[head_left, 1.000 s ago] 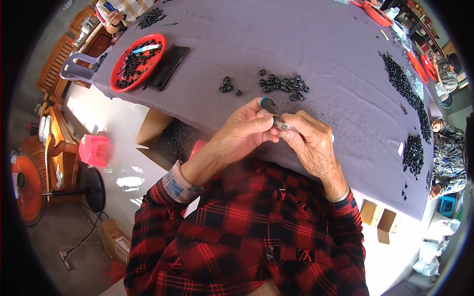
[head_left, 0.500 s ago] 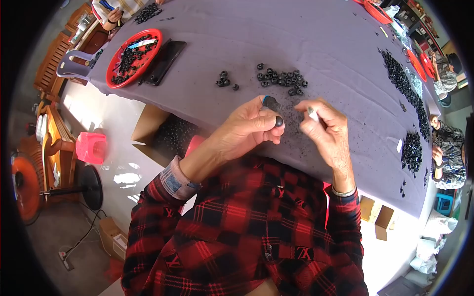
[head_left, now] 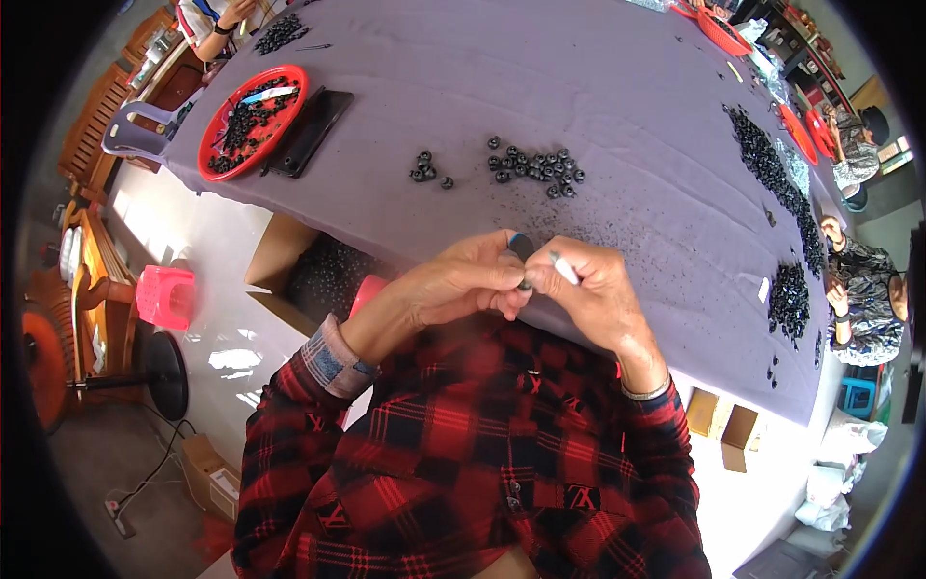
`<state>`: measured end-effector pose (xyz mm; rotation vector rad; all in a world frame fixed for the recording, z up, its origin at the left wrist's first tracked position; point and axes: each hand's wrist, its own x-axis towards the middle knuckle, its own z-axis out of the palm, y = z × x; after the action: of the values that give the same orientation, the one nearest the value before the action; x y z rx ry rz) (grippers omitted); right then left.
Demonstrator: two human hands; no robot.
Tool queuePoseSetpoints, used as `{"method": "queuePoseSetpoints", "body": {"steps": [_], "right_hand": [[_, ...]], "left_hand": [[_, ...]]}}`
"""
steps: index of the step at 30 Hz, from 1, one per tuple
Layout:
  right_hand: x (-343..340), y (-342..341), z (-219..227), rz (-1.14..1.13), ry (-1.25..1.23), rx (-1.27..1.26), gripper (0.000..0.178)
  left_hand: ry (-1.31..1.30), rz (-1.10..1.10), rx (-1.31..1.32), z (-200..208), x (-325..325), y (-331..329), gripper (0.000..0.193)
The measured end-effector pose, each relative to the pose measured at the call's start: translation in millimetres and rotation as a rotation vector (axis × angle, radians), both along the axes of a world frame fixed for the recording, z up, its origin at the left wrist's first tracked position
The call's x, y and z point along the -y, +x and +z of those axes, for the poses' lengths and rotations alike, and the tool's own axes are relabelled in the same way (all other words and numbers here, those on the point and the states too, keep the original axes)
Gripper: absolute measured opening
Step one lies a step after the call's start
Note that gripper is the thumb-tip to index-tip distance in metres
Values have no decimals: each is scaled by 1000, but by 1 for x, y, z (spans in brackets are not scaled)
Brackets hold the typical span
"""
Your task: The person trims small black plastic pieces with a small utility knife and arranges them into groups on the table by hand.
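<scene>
While a small dark bead (head_left: 525,286) is pinched in the left hand (head_left: 468,278), a white tool (head_left: 565,270) is gripped by the right hand (head_left: 600,294), fingertips together near the tabletop (head_left: 666,222) edge.

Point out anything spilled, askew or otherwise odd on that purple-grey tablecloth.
Dark crumbs lie scattered over the tablecloth just beyond the right hand; they look like spilled debris, being far finer than the round black pieces nearby. Nothing else there stands out.
</scene>
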<state>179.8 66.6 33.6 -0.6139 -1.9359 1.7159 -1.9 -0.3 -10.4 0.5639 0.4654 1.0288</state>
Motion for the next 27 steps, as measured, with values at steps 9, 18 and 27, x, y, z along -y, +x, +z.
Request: {"method": "queuePoseSetpoints", "body": {"steps": [9, 18, 27], "right_hand": [[-90, 2, -23, -371, 704, 413, 11], [-105, -24, -33, -98, 1013, 510, 24], [-48, -23, 2, -155, 323, 21, 15]], "left_hand": [[443, 841, -1455, -20, -21, -52, 17], [510, 1010, -1752, -24, -29, -62, 21], [337, 669, -636, 24, -19, -12, 34]]}}
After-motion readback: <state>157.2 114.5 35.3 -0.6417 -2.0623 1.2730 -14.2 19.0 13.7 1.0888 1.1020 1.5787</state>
